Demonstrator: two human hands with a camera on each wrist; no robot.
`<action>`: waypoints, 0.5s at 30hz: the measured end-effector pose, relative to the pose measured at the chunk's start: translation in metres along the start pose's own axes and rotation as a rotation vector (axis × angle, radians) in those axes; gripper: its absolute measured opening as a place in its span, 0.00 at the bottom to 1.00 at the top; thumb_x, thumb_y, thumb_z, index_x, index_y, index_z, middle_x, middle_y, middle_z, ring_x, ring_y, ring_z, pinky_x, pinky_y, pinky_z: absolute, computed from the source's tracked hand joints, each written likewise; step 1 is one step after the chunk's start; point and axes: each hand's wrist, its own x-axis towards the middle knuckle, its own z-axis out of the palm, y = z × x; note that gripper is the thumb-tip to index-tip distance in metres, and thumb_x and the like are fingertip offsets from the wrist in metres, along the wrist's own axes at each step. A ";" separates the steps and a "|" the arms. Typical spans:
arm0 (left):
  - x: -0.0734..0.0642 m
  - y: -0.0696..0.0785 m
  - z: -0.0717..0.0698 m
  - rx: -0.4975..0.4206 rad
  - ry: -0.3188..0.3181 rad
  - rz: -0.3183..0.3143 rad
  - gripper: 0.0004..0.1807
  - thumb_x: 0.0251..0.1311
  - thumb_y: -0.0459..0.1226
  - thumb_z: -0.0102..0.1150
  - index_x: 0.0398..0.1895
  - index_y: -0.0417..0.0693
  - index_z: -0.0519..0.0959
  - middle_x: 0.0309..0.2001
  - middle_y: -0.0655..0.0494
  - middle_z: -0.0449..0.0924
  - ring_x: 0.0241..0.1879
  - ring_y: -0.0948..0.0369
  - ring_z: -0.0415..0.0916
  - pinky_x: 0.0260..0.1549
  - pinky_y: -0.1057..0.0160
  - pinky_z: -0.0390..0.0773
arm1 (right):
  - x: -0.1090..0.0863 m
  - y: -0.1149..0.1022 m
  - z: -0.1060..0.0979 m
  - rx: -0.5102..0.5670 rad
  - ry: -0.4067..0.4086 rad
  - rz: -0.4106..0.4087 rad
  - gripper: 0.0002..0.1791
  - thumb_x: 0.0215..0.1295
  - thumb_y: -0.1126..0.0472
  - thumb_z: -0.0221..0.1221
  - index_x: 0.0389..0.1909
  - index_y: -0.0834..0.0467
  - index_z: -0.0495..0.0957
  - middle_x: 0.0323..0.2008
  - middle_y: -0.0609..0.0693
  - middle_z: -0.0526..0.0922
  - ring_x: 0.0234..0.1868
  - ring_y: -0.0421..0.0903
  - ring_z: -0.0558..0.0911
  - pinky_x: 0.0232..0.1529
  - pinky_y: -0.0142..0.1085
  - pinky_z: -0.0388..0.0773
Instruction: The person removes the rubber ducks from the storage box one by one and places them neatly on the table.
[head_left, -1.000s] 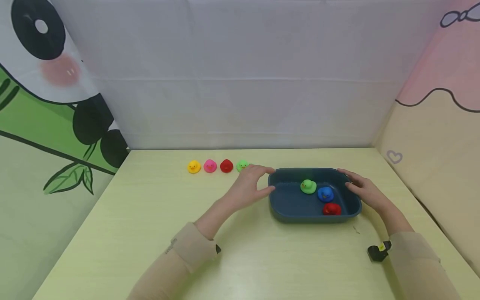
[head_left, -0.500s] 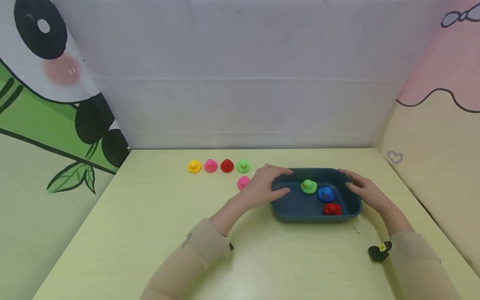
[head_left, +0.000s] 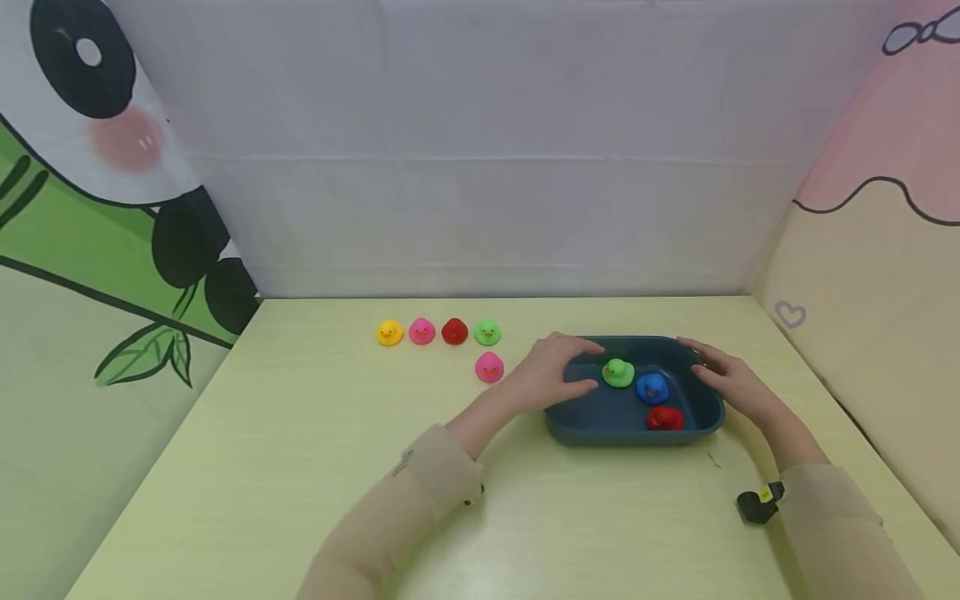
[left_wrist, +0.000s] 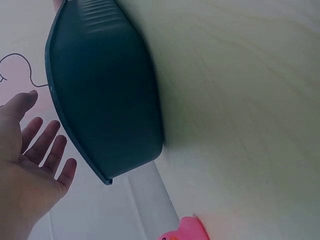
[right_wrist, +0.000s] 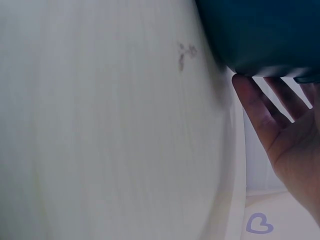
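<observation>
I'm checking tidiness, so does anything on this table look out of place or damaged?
A pink duck sits out of line, in front of the four-duck row, and a dark mark, stain or scratch unclear, shows on the tabletop near the tray.

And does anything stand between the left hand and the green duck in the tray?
Nothing visible does: the left hand is over the left end of the tray, facing the green duck. The blue duck and red duck lie right of it.

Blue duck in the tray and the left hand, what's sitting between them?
In the head view, the green duck inside the tray sits between the left hand and the blue duck.
</observation>
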 end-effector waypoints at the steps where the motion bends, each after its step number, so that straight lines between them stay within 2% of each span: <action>1: 0.002 -0.001 0.002 0.007 -0.004 0.001 0.27 0.60 0.46 0.60 0.63 0.52 0.70 0.60 0.61 0.73 0.58 0.62 0.66 0.60 0.56 0.64 | 0.000 0.000 0.000 -0.003 0.002 -0.004 0.26 0.72 0.61 0.47 0.70 0.61 0.57 0.68 0.68 0.58 0.65 0.69 0.58 0.48 0.13 0.61; 10: 0.024 -0.008 0.019 0.128 -0.056 0.006 0.27 0.60 0.47 0.60 0.62 0.54 0.71 0.60 0.62 0.73 0.59 0.63 0.68 0.62 0.60 0.64 | 0.001 0.000 -0.001 0.004 0.000 0.006 0.27 0.73 0.61 0.47 0.70 0.61 0.57 0.68 0.68 0.57 0.65 0.69 0.59 0.48 0.13 0.61; 15: 0.032 -0.008 0.026 0.160 -0.106 0.006 0.27 0.60 0.48 0.60 0.62 0.55 0.71 0.60 0.63 0.73 0.61 0.61 0.67 0.62 0.58 0.63 | 0.001 0.000 0.000 -0.002 0.000 0.008 0.27 0.73 0.61 0.47 0.70 0.61 0.57 0.68 0.67 0.58 0.65 0.69 0.59 0.48 0.13 0.61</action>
